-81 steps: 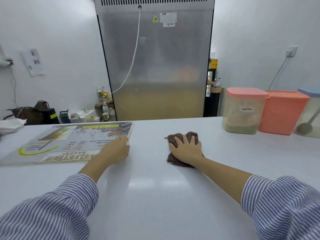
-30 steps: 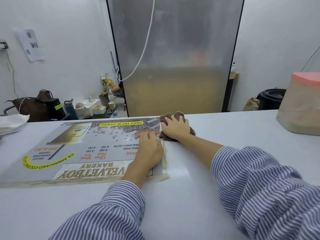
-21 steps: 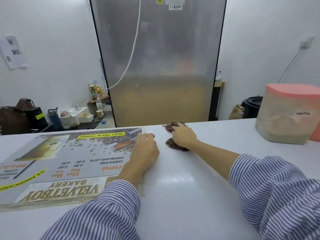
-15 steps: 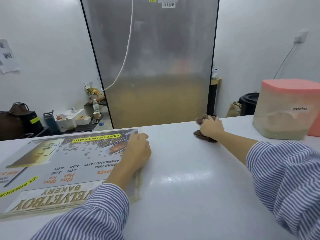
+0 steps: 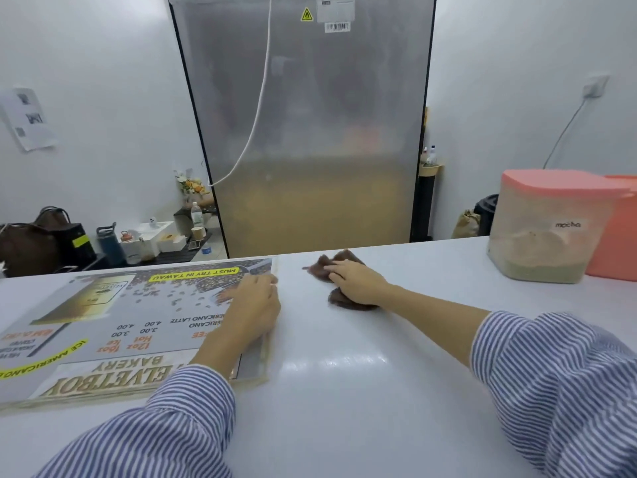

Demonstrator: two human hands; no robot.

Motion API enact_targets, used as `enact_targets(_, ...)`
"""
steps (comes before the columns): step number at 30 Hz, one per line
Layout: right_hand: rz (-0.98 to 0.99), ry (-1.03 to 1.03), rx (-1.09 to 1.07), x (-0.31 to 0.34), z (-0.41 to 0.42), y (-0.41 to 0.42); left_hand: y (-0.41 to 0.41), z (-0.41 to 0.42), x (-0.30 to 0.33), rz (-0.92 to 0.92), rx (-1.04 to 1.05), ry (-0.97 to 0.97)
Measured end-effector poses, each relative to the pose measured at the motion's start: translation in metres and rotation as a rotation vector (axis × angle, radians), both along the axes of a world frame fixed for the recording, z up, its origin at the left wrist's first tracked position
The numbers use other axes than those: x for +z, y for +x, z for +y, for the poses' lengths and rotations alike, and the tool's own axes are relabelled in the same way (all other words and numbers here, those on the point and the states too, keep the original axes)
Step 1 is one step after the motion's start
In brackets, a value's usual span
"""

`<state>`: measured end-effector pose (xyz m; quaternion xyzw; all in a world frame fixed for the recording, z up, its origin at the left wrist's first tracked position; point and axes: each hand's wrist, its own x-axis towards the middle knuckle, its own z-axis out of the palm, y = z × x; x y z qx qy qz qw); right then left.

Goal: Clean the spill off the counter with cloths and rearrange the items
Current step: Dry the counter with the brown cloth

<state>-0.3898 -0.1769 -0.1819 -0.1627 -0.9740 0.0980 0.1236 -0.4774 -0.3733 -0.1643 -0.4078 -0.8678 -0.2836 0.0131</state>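
Observation:
A brown cloth (image 5: 323, 268) lies crumpled on the white counter (image 5: 344, 391) near its far edge. My right hand (image 5: 358, 282) presses flat on the cloth, fingers stretched out to the left. A large printed menu board (image 5: 113, 326) lies flat on the counter's left half. My left hand (image 5: 253, 308) rests on the board's right edge, fingers slightly bent over it. No spill is visible on the glossy surface.
A clear container labelled mocha with a pink lid (image 5: 548, 225) stands at the right, an orange bin (image 5: 617, 232) beside it. A steel fridge (image 5: 303, 122) rises behind the counter. Bags and bottles (image 5: 110, 241) sit on the floor at far left.
My right hand has slid the cloth back left from near the mocha container toward the board. My left hand stays on the board's right edge.

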Motion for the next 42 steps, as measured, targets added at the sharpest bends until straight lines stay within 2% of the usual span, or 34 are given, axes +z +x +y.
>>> enact_targets(6,-0.147,0.005,-0.492,-0.006,0.090,0.062,0.011,0.000,0.002,-0.039,-0.022,-0.076)
enact_targets(8,-0.141,0.064,-0.455,-0.003,0.073,0.059,0.009,-0.001,0.001,-0.052,0.005,-0.090)
enact_targets(11,-0.083,0.056,-0.229,0.003,0.015,0.065,0.014,0.011,0.001,-0.035,0.022,-0.104)
enact_targets(15,-0.135,0.073,0.001,0.008,-0.048,0.133,0.048,0.044,0.006,-0.031,-0.080,-0.107)
enact_targets(18,-0.162,0.052,-0.062,0.013,-0.032,0.187,0.070,0.061,0.013,-0.047,-0.157,-0.077)
enact_targets(20,-0.174,-0.069,-0.192,0.015,0.002,0.205,0.079,0.067,0.017,-0.057,-0.193,-0.073)
enact_targets(22,-0.137,-0.168,-0.366,0.011,0.032,0.202,0.082,0.070,0.019,-0.043,-0.215,-0.067)
enact_targets(25,-0.140,-0.070,-0.605,0.002,0.049,0.168,0.083,0.072,0.015,-0.023,-0.220,-0.091)
enact_targets(27,-0.136,0.018,-0.575,-0.007,0.044,0.145,0.083,0.074,0.008,-0.037,-0.214,-0.114)
enact_targets(30,-0.081,0.011,-0.255,-0.008,0.009,0.141,0.078,0.081,-0.002,-0.051,-0.197,-0.156)
enact_targets(33,-0.033,-0.032,-0.151,-0.004,0.008,0.158,0.068,0.084,-0.007,0.125,-0.026,-0.113)
enact_targets(35,0.002,-0.033,-0.174,-0.002,0.031,0.159,0.059,0.076,-0.009,0.290,0.096,-0.053)
enact_targets(37,0.020,-0.045,-0.266,-0.004,0.066,0.151,0.050,0.067,-0.014,0.354,0.110,-0.034)
enact_targets(39,-0.003,-0.055,-0.431,-0.008,0.100,0.133,0.043,0.059,-0.017,0.375,0.126,-0.046)
enact_targets(42,-0.048,-0.113,-0.606,-0.009,0.131,0.097,0.038,0.055,-0.013,0.300,0.160,-0.020)
